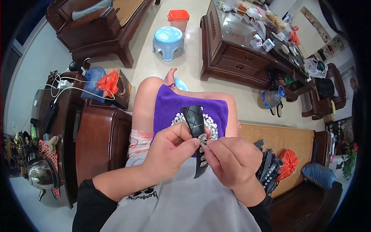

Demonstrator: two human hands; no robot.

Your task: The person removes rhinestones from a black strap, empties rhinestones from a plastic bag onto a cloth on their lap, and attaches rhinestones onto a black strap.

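A black quilted strap (194,119) with clear gems along its lower part is held upright over my lap. My left hand (170,149) pinches the strap from the left, thumb at a gem near its middle. From the right, my right hand (232,158) is closed, its fingertips meeting my left thumb at the strap; what they pinch is too small to make out. Under the strap, a purple cloth (166,108) lies across my thighs, with many loose clear gems (210,123) on it, partly hidden by my hands.
Black gem-studded straps (269,170) and a red plastic bag (288,164) lie on the woven seat (251,133) at my right. A wooden armrest (94,143) stands at my left. Ahead are a blue stool (168,36), an orange bin (178,17) and a glass-topped table (235,33).
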